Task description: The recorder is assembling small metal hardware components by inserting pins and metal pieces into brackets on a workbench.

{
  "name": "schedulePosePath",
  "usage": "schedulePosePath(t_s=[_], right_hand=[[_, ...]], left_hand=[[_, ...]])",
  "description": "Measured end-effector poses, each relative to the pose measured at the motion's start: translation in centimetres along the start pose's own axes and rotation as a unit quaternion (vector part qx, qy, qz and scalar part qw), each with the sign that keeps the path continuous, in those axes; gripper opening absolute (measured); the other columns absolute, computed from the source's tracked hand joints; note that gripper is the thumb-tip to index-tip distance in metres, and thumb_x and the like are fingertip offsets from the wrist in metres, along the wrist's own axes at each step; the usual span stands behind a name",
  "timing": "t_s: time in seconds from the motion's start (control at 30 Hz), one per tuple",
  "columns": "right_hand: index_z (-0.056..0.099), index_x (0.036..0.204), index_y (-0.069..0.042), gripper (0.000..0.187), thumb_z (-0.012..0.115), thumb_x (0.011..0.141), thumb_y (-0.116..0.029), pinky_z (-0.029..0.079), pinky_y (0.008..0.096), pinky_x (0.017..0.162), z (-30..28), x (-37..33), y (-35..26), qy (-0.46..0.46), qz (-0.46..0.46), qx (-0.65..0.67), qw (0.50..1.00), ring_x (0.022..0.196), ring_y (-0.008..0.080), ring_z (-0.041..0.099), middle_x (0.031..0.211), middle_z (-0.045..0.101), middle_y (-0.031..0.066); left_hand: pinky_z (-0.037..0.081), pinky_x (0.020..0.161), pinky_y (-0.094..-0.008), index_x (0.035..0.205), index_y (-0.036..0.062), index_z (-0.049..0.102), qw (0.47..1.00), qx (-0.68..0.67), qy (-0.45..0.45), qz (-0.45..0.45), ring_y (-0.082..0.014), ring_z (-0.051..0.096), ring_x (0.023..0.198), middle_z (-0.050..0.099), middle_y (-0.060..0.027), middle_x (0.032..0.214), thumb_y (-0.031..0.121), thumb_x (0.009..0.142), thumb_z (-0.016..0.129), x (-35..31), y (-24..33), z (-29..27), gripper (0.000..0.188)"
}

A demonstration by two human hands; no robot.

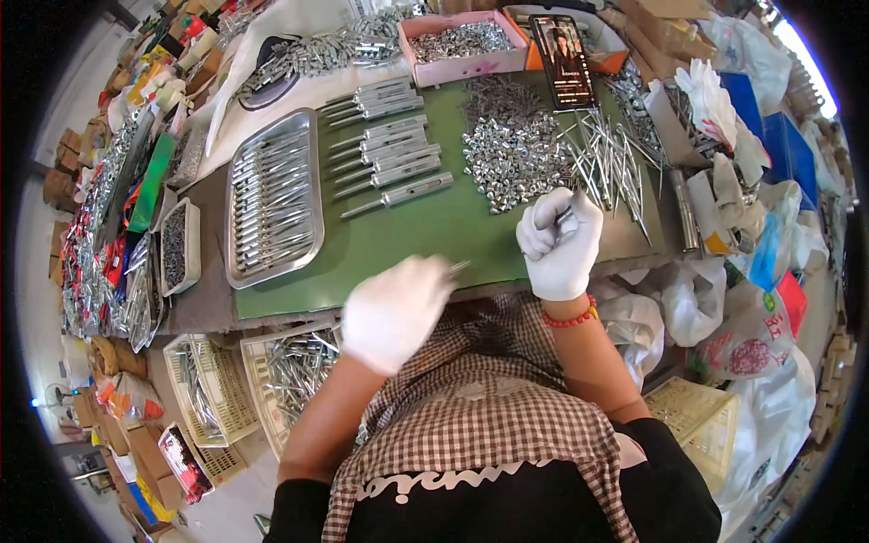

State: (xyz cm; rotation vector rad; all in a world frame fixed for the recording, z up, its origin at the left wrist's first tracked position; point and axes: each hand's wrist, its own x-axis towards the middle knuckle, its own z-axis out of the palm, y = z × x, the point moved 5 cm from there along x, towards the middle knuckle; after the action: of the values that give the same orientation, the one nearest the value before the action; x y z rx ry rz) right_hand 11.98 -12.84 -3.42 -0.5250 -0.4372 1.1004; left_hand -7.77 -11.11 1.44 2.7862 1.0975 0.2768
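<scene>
My left hand, in a white glove, is over the front edge of the green work surface, blurred by motion. A small metal tip pokes out from its closed fingers; the rest of that piece is hidden. My right hand, also gloved, has its fingers curled in just in front of a heap of small silver nuts. What it holds, if anything, I cannot make out. Long thin metal rods lie loosely beyond it. Slotted metal tubes with rods in them lie in a column left of the nuts.
A steel tray of similar rod pieces lies at the left. Dark screws are behind the nuts. A pink box of small parts and a phone stand at the back. Plastic baskets are below the table edge.
</scene>
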Motion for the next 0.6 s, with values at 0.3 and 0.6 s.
schedulePosePath(t_s=[0.3, 0.6], right_hand=[[0.053, 0.073, -0.002, 0.051, 0.042, 0.102, -0.042, 0.020, 0.0278, 0.046, 0.4, -0.1, 0.2, -0.009, 0.030, -0.041, 0.999, 0.046, 0.0101, 0.026, 0.054, 0.031, -0.0020], [0.064, 0.097, 0.000, 0.020, 0.045, 0.096, -0.009, 0.036, 0.0215, 0.057, 0.3, -0.8, 0.6, 0.019, 0.090, -0.226, 0.970, 0.063, 0.0067, 0.045, 0.077, 0.053, 0.0003]], left_hand=[[0.050, 0.084, -0.0443, 0.105, 0.0080, 0.070, 0.947, 0.111, 0.054, -0.295, -0.0320, 0.064, 0.097, 0.068, -0.0114, 0.102, 0.013, 0.082, 0.067, -18.0, -11.2, 0.2, 0.023], [0.050, 0.085, -0.0422, 0.109, 0.0079, 0.066, 0.980, -0.013, 0.193, 0.034, -0.0330, 0.062, 0.098, 0.065, -0.0103, 0.109, 0.013, 0.086, 0.065, 4.8, -3.8, -2.2, 0.023]])
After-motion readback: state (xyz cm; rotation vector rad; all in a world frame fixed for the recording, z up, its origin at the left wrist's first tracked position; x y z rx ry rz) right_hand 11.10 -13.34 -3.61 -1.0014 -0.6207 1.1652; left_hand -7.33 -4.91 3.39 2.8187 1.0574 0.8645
